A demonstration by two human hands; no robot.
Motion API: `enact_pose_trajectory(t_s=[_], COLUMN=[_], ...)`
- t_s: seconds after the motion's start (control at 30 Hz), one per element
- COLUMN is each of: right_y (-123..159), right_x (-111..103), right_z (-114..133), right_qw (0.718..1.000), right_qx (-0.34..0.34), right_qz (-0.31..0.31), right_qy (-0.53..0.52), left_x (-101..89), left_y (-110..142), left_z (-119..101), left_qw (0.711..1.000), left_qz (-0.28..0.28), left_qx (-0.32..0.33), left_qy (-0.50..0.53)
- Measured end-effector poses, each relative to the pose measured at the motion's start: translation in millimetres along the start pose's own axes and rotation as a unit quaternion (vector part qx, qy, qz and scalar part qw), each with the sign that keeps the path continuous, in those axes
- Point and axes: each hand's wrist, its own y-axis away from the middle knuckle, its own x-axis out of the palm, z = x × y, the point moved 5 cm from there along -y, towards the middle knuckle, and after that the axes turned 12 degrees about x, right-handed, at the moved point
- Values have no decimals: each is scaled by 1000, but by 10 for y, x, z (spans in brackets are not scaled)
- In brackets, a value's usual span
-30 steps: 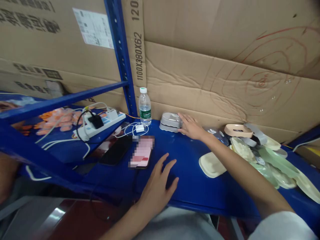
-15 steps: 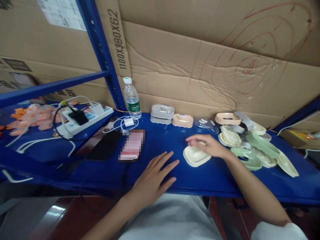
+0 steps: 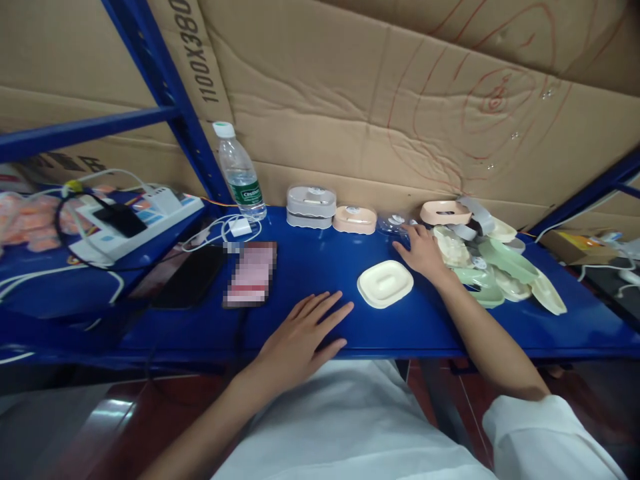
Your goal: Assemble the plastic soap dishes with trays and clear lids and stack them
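My left hand [image 3: 307, 333] lies flat on the blue tabletop, fingers spread, holding nothing. To its upper right rests a cream plastic tray-like piece [image 3: 385, 284] with rounded corners and a raised oval middle, touched by neither hand. My right hand [image 3: 421, 252] reaches past that piece with its fingers apart. Its fingertips are at the clear plastic covers [image 3: 395, 223] near the back; whether they touch cannot be made out. Just right of this hand is a heap of plastic parts, among them a cream piece [image 3: 451, 247] and a green piece [image 3: 507, 260].
Along the back stand stacked grey oval boxes [image 3: 311, 207], a peach oval box [image 3: 355, 219] and a water bottle [image 3: 243, 175]. A peach frame [image 3: 445, 212] tops the heap. On the left lie a phone [image 3: 251, 273], a dark phone-like slab [image 3: 190, 277] and a power strip [image 3: 135, 227] with cables.
My right hand has left the cream piece and moved back and to the right, to the clear covers. My left hand stays flat on the table. The camera view has shifted slightly.
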Motion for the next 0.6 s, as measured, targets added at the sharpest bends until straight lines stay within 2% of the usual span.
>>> enact_pose_trajectory(t_s=[0.1,0.17,0.23,0.33,0.4,0.47,0.53,0.6], right_y=[111,332,674,1279,1633,1895,2056,2117], right_x=[-250,-478,-705,-933,-912,-803,-688,-598], right_z=[76,11,-193,-681,-972,-1113,-1099,-981], right_qw=[999,999,1000,998,997,998,997,996], right_qx=[-27,-35,-27,9,25,19,13,9], right_qz=[22,24,5,-68,-70,-54,-58,-76], right_qy=[5,14,12,7,-1,-23,-44,-49], left_x=[-6,-15,-19,10,65,127,157,137], left_y=[-10,-21,-51,-175,-312,-459,-566,-590], left_z=[-71,-160,-246,-314,-316,-301,-286,-265], left_qw=[999,997,996,996,995,994,992,993], left_qz=[0,9,23,36,45,53,58,57], left_qx=[28,57,75,80,84,94,106,105], left_qy=[-32,-51,-53,-33,-23,-21,-21,-26])
